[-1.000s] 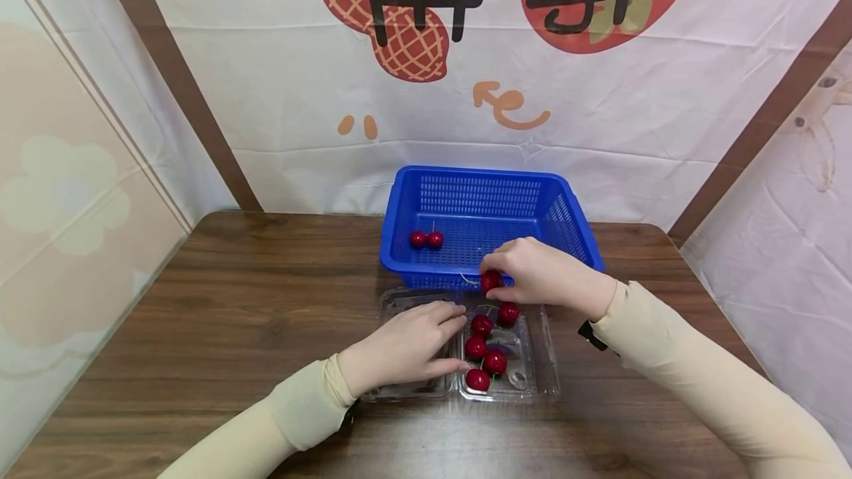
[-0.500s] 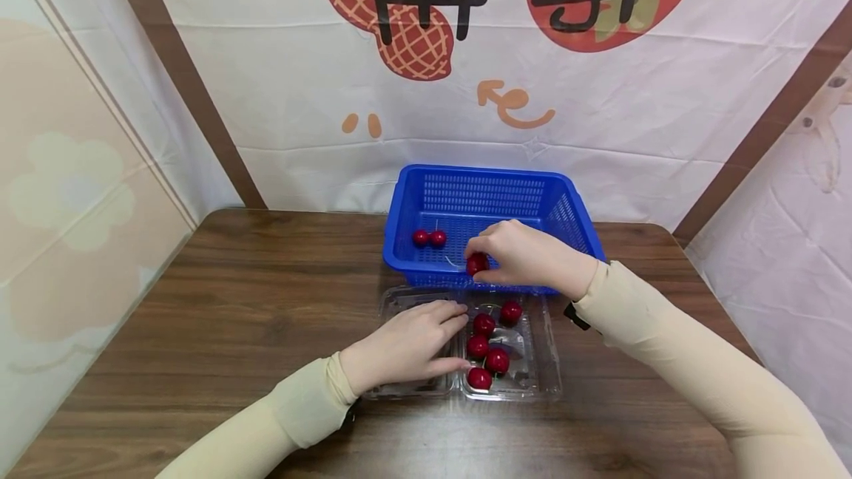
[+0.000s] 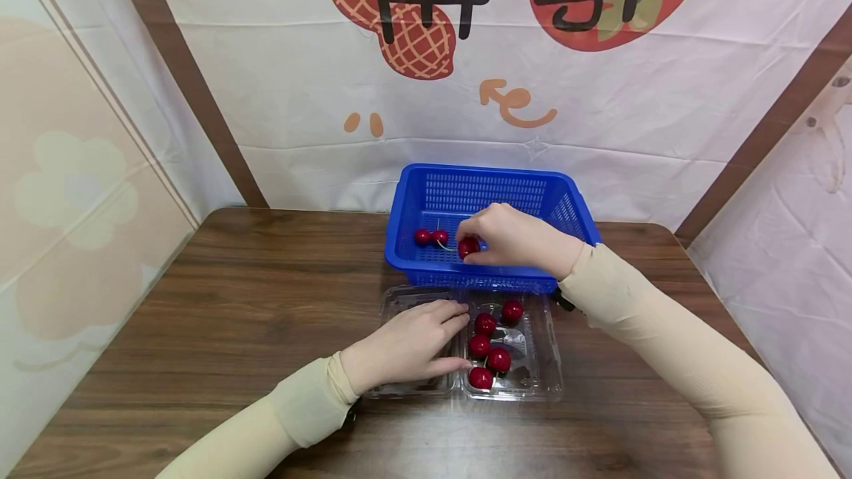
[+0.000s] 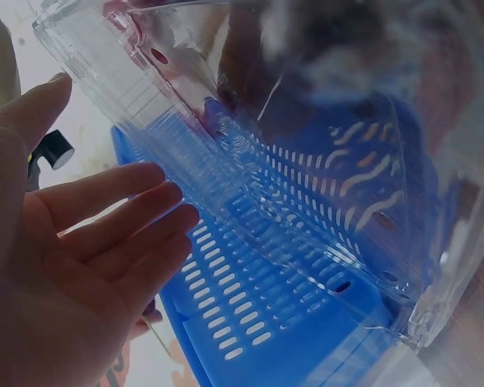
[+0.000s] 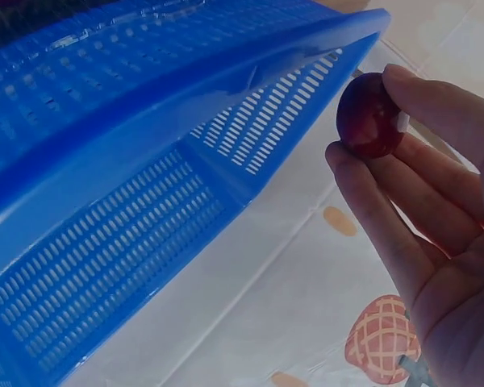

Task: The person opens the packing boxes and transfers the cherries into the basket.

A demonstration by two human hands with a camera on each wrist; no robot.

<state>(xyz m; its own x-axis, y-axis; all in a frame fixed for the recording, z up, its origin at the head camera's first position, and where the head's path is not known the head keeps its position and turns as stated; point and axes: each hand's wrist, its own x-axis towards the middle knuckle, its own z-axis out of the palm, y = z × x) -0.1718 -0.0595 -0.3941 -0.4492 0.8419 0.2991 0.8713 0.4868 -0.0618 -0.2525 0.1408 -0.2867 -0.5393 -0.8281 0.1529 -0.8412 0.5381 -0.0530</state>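
Observation:
My right hand [image 3: 509, 239] pinches a cherry [image 3: 468, 248] between thumb and fingers, over the front part of a blue plastic basket [image 3: 399, 257]. In the right wrist view the dark red cherry [image 5: 369, 117] sits at the fingertips. Two cherries [image 3: 422, 236] lie in the basket's left side. My left hand [image 3: 409, 346] rests with fairly straight fingers on the left half of a clear plastic clamshell box [image 3: 542, 361]. Several cherries [image 3: 485, 324] lie in its right half. The left wrist view shows the left hand [image 4: 105, 234] holding nothing, beside the clear plastic.
The basket stands at the back of a brown wooden table [image 3: 266, 301], just behind the clamshell. A white printed cloth [image 3: 299, 94] hangs behind the table.
My right hand has carried the cherry from the clamshell's far edge up and left, to over the basket. The left hand stays in place.

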